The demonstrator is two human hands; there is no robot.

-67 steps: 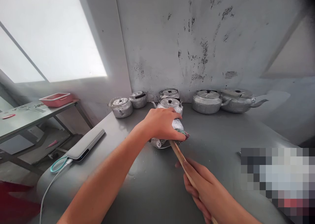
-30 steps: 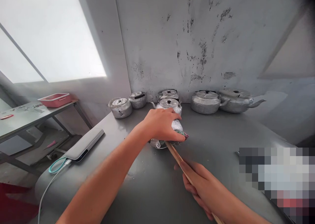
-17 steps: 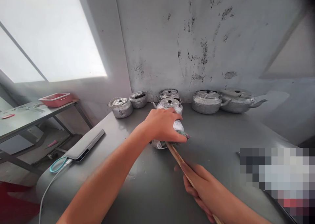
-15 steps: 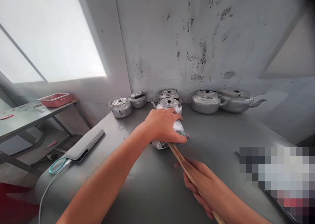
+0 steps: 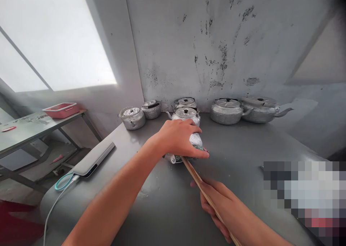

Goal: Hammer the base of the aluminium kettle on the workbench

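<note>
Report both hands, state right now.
Left hand: gripping a silvery object, mostly hidden beneath it.
Right hand: closed around a wooden stick.

Over the table [image 5: 121, 150], a hand could pass between the left forearm [image 5: 121, 184] and the box [image 5: 93, 157]. Just behind the left hand [image 5: 180, 137], a kettle [image 5: 186, 113] obstructs; in front, the stick [image 5: 195, 173] slants across.

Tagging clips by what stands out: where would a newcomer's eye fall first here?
In the centre, the left hand clasps a silvery object, mostly hiding it; nearer the camera, the right hand grips a stick. Behind, silvery kettles stand along the wall, which bears dark blotches above them.
</note>
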